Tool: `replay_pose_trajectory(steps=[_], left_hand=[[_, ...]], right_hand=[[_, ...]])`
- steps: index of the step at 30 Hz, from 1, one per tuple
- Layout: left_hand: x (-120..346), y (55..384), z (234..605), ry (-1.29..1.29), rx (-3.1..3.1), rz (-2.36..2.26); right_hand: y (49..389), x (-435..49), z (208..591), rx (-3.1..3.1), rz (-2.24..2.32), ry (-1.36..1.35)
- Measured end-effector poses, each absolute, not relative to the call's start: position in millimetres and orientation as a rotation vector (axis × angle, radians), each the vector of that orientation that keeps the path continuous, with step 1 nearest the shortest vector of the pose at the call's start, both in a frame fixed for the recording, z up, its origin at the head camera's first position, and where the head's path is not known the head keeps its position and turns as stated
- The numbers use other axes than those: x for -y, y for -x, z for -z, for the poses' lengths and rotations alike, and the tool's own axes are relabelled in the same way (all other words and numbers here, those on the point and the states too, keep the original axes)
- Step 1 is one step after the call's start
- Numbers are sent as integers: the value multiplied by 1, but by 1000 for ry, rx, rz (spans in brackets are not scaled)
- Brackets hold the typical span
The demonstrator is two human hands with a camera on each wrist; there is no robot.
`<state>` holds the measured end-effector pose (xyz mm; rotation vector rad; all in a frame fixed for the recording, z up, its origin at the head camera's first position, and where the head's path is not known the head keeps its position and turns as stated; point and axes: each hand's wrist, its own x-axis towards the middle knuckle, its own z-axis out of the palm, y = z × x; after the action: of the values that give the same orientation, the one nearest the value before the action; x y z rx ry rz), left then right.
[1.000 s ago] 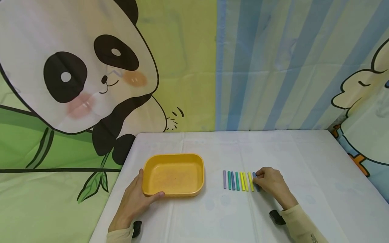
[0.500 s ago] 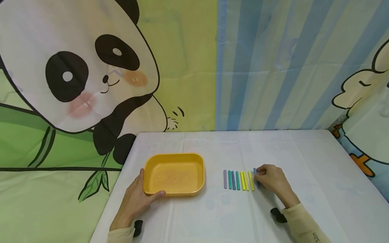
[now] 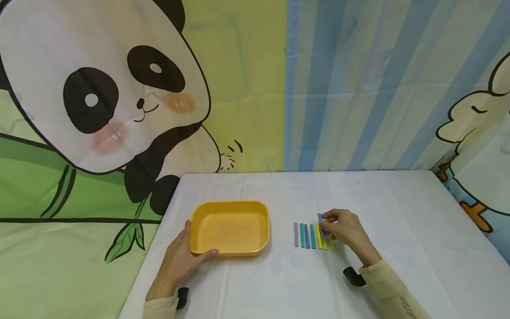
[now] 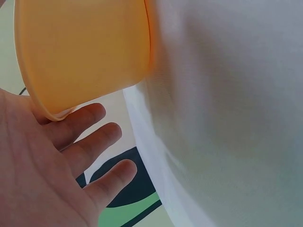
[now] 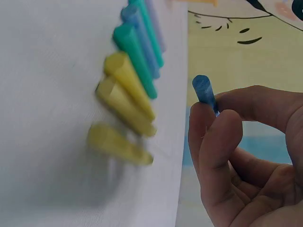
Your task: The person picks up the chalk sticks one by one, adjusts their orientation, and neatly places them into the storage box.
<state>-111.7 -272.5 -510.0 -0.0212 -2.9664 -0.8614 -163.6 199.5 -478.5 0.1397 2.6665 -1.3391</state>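
My right hand (image 3: 345, 229) pinches a blue chalk stick (image 5: 202, 88) between thumb and fingertips. In the right wrist view the stick is raised beside the row of chalk; in the head view it overlaps the yellow sticks. Laid side by side are a purple chalk (image 3: 296, 235), teal chalks (image 3: 313, 236), another blue chalk (image 3: 307, 235) and yellow chalks (image 5: 120, 143). To their left stands a yellow tray (image 3: 229, 228) with nothing in it. My left hand (image 3: 177, 260) rests at its near left corner, thumb along the front and fingers straight along the left side.
A white cloth (image 3: 279, 288) covers the table, which ends at a printed panda curtain (image 3: 247, 88) on the left and behind. Striped fabric (image 3: 358, 88) hangs behind the chalk. A black wrist device (image 3: 353, 276) sits under the right sleeve.
My right hand has lifted the rightmost blue chalk from the end of the row and carried it left, over the yellow sticks. The left hand stays at the tray.
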Motion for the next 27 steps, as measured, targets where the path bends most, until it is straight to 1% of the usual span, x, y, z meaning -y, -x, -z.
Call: replay_pose_trajectory(steps=[10, 17, 27], left_hand=[[273, 110, 510, 18, 2966, 881], [272, 111, 510, 17, 2969, 897], [272, 111, 509, 21, 2971, 895]], right_hand=[[169, -157, 462, -2592, 1446, -31], [173, -118, 453, -2558, 1482, 12], [178, -63, 435, -2359, 1671, 199]])
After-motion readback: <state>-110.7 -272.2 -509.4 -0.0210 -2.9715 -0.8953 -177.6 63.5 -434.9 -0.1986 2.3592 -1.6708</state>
